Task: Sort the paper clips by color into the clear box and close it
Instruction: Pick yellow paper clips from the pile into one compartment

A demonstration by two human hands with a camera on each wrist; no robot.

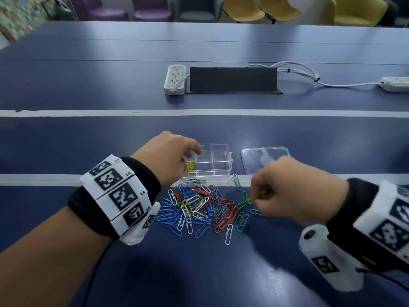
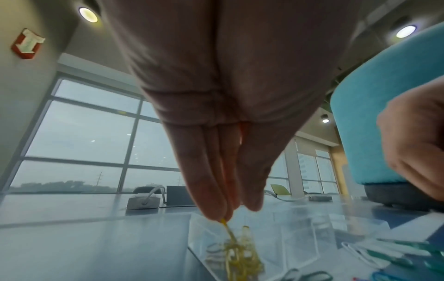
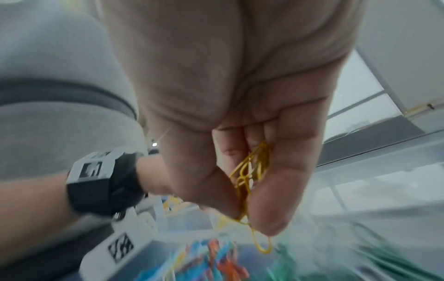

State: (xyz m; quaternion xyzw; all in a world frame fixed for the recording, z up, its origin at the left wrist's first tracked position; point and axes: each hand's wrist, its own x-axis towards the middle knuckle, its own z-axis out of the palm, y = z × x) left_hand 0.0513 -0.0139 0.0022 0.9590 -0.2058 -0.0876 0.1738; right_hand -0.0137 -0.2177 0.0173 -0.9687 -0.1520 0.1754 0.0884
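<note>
A clear divided box [image 1: 230, 161] stands open on the blue table, its loose lid [image 1: 265, 155] lying to the right. Yellow clips [image 1: 190, 167] fill its near-left compartment. My left hand [image 1: 190, 156] hovers over that compartment; in the left wrist view its fingertips [image 2: 216, 211] pinch the end of a yellow clip [image 2: 227, 229] that hangs onto the yellow heap [image 2: 242, 260]. A mixed pile of blue, red, white and green clips [image 1: 199, 209] lies in front of the box. My right hand [image 1: 256, 197], at the pile's right edge, holds several yellow clips [image 3: 252, 167] between thumb and fingers.
A white power strip [image 1: 174, 79] and a black cable flap [image 1: 233, 80] sit farther back, with a second power strip [image 1: 396, 83] at the right edge. A few stray clips [image 1: 234, 181] lie between box and lid. Chairs line the far side.
</note>
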